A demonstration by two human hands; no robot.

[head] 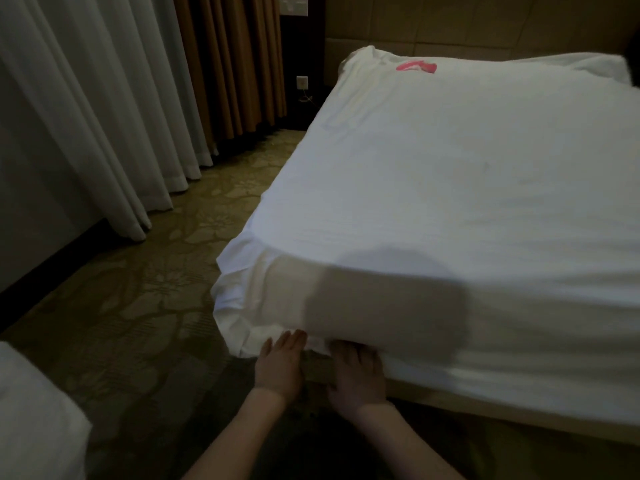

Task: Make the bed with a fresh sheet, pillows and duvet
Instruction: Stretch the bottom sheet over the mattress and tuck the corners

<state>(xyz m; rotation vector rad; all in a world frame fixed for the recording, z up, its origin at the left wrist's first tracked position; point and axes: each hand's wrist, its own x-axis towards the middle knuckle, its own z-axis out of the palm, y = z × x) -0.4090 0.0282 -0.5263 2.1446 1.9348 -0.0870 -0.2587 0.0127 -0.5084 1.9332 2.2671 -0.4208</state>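
Note:
A white sheet (433,174) covers the mattress, with a pink mark (417,66) near the head end. At the near left corner the sheet hangs in loose bunched folds (239,306). My left hand (280,365) lies flat with straight fingers against the lower edge of the sheet at that corner. Beside it, my right hand (356,374) reaches under the mattress edge, its fingertips hidden beneath the sheet. The wooden bed base (485,407) shows below the mattress.
White sheer curtains (86,109) and brown drapes (228,64) hang on the left. Patterned carpet (145,289) fills the gap beside the bed. White bedding (31,420) sits at the lower left. A padded headboard wall (485,22) stands behind the bed.

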